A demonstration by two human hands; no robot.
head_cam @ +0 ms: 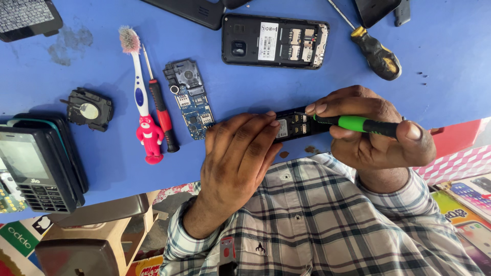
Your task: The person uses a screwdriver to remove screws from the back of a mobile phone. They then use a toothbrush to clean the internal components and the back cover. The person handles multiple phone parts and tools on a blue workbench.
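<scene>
Nearby: toothbrush point(139, 97), circuit board point(190, 99); opened phone point(274, 41)

One head camera, looking steeply down at my own hands over a blue worktable.

I have only this single view, so no second view shares the scene. It sits on my head and faces down and forward, close to the work: my checked shirt point(327, 220) fills the bottom of the frame, my left hand point(238, 158) and right hand point(371, 128) sit near the centre, and the blue table point(102, 51) runs off the top and both side edges, with a stack of keypad phones point(38, 163) cut by the left edge.
</scene>
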